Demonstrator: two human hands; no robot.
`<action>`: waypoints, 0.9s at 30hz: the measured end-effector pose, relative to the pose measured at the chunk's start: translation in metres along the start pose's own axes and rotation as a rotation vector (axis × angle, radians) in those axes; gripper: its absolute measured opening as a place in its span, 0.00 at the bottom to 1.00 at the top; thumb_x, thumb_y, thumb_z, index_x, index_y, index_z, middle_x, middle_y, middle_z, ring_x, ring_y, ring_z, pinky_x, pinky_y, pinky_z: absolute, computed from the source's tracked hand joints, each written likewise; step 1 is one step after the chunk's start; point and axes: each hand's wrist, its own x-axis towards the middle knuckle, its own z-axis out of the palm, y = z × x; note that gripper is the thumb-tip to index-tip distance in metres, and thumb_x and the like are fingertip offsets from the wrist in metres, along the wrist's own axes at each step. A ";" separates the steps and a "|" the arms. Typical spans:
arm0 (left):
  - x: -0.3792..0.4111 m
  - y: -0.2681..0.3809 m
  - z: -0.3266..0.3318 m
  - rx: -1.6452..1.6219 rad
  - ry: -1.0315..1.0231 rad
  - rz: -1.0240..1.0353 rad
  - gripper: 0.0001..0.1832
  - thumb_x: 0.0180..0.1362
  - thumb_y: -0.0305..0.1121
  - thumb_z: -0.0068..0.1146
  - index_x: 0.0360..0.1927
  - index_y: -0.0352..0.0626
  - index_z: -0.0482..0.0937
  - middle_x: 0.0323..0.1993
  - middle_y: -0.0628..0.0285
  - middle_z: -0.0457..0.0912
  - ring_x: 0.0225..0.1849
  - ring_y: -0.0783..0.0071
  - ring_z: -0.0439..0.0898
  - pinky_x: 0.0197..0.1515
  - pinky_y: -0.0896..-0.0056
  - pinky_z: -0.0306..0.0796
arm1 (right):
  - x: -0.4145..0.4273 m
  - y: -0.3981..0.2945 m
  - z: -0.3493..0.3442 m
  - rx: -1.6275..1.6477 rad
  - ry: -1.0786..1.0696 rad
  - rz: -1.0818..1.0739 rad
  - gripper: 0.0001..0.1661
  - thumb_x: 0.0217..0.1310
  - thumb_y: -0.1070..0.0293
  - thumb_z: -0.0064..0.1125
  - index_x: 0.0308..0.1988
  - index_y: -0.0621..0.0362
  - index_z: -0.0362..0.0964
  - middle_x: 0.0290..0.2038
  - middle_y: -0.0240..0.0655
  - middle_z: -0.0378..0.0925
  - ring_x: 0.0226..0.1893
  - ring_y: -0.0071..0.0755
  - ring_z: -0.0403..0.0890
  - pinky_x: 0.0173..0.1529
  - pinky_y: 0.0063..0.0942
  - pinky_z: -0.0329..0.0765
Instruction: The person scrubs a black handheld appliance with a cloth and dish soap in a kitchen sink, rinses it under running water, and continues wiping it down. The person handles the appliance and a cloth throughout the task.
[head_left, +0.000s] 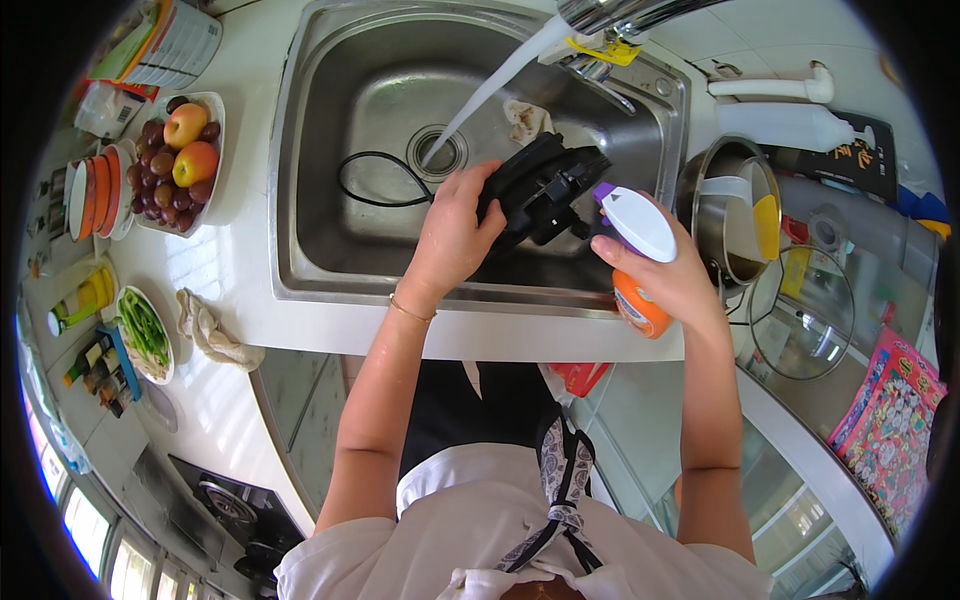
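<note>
My left hand (461, 229) grips a black plastic appliance part (551, 191) over the stainless steel sink (360, 225). A black cord (375, 154) loops from near that hand into the basin. In my right hand (656, 262) is a spray bottle (639, 307) with an orange body and a white and purple trigger head, its nozzle towards the black part. Water (499, 86) runs from the chrome faucet (600, 16) towards the drain (439, 154). Behind the black part lies a crumpled pale cloth (528, 121).
Left on the counter are a fruit dish (217, 161), a plate of green vegetables (142, 330) and a cloth (210, 334). Right of the sink stand a steel pot (697, 217) and a glass lid (802, 311). The faucet reaches over the basin.
</note>
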 end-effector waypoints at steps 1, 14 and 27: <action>0.000 0.001 0.002 0.000 0.008 0.004 0.22 0.59 0.24 0.57 0.59 0.36 0.74 0.49 0.45 0.79 0.53 0.44 0.76 0.56 0.53 0.72 | 0.001 0.003 0.001 -0.040 0.028 -0.019 0.31 0.56 0.58 0.76 0.54 0.59 0.74 0.42 0.35 0.82 0.44 0.32 0.80 0.53 0.29 0.75; -0.002 0.008 0.004 0.004 0.003 -0.032 0.23 0.62 0.28 0.57 0.61 0.37 0.74 0.53 0.46 0.79 0.58 0.45 0.74 0.63 0.54 0.67 | 0.001 -0.005 0.010 -0.030 -0.007 0.062 0.24 0.60 0.62 0.72 0.52 0.60 0.75 0.43 0.36 0.84 0.44 0.32 0.82 0.52 0.30 0.76; 0.000 0.003 0.004 0.061 0.075 0.071 0.23 0.59 0.30 0.56 0.58 0.37 0.77 0.56 0.52 0.76 0.60 0.51 0.70 0.66 0.54 0.59 | 0.001 -0.006 0.009 -0.223 0.054 0.050 0.22 0.60 0.61 0.70 0.49 0.60 0.74 0.40 0.43 0.83 0.42 0.44 0.83 0.48 0.36 0.77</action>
